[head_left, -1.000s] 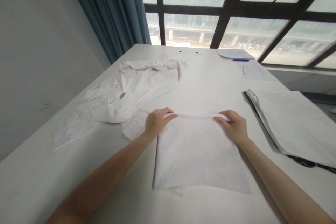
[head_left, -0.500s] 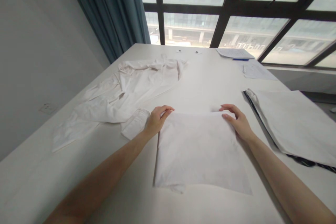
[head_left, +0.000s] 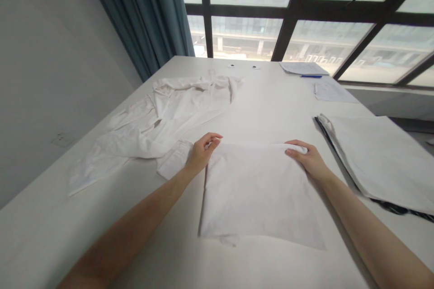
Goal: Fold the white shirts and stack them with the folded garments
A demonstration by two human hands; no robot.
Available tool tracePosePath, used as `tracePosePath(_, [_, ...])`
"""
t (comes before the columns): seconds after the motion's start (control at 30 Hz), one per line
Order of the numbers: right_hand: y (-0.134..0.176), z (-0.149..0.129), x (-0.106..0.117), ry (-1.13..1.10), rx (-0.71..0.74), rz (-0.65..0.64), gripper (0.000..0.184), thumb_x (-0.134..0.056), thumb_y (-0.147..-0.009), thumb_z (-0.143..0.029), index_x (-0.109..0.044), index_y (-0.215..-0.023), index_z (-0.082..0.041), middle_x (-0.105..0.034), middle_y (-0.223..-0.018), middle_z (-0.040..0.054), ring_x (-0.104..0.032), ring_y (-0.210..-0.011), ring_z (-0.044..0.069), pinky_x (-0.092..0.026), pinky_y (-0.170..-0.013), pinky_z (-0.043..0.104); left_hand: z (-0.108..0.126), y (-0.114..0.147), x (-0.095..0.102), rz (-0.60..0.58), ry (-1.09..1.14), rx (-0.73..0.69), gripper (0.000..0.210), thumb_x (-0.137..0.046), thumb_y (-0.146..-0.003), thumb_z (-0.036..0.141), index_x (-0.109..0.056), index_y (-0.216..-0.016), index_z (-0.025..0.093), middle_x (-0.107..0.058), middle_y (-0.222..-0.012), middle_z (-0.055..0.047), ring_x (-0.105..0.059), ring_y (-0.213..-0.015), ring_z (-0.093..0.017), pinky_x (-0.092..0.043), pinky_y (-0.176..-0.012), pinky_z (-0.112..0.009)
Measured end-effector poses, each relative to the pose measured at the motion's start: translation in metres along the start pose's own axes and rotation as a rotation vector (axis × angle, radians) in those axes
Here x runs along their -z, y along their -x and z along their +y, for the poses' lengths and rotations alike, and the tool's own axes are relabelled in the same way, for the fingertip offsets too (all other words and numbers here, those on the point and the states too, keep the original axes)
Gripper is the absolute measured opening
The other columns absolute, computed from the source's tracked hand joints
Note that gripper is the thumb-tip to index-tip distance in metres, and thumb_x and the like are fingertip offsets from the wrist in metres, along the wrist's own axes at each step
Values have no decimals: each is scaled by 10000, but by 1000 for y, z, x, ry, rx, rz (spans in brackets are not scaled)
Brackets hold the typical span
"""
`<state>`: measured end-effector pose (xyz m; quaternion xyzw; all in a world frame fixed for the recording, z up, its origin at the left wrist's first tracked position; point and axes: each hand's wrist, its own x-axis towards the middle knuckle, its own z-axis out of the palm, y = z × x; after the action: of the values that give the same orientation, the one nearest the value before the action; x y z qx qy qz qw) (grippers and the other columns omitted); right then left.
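A folded white garment (head_left: 259,194) lies flat on the white table in front of me, its near edge uneven with a small flap sticking out. At its far left corner, my left hand (head_left: 202,153) is closed in a pinch on the fabric. My right hand (head_left: 309,159) grips the far right corner, thumb on the near side and fingers on the far side of the edge. Just left of my left hand, a loose white garment (head_left: 190,104) is spread out with wrinkles, and one end of it reaches close to my wrist.
To the right sits a stack of folded white cloth (head_left: 389,158) with dark fabric under it. Papers (head_left: 303,68) and a blue pen (head_left: 311,76) lie at the far right of the table (head_left: 264,113). A blue curtain (head_left: 145,13) and windows stand behind.
My right fingers have closed onto the far right corner of the folded garment. My left hand has shifted slightly up and to the left, keeping its pinch.
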<state>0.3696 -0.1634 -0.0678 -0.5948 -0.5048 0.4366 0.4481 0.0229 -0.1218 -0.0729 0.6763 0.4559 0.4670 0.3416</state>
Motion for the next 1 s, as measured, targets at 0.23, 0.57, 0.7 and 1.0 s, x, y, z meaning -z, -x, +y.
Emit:
tracePosePath(0.23, [-4,1,0,-55,86,195,336,-827,-583,-427,-723,-805,-198,-667,-674,-2,-544,-574,137,-430,-528,254,-9,-1,-2,-32,123,0,276,-527,-930,397,-624,-1072,182,-605,-768,10,-525,-671,-113,-405,-627,-216])
tracePosePath(0.57, [-2,1,-3,132,196,262,317,-775,-660,-455,-731,-834,-194,-681,-727,18,-559,-631,157,-449,-565,276,-1,-1,-3,50,157,97,220,-603,-840,363,-603,-990,202,-558,-623,46,-385,-511,-95,-270,-484,-218])
tracePosePath(0.7, [-1,1,-3,164,236,300,306,-761,-672,-456,-734,-838,-200,-689,-742,23,-571,-641,166,-460,-574,285,2,-1,-2,64,228,120,331,-677,-784,454,-597,-984,203,-587,-664,36,-400,-512,-87,-272,-476,-211])
tracePosePath(1.0, [-2,4,-3,82,205,339,290,-780,-656,-420,-738,-845,-203,-702,-779,27,-591,-675,169,-477,-607,284,4,0,4,-204,276,151,513,-657,-807,569,-670,-1106,152,-643,-729,-23,-564,-607,-134,-420,-527,-230])
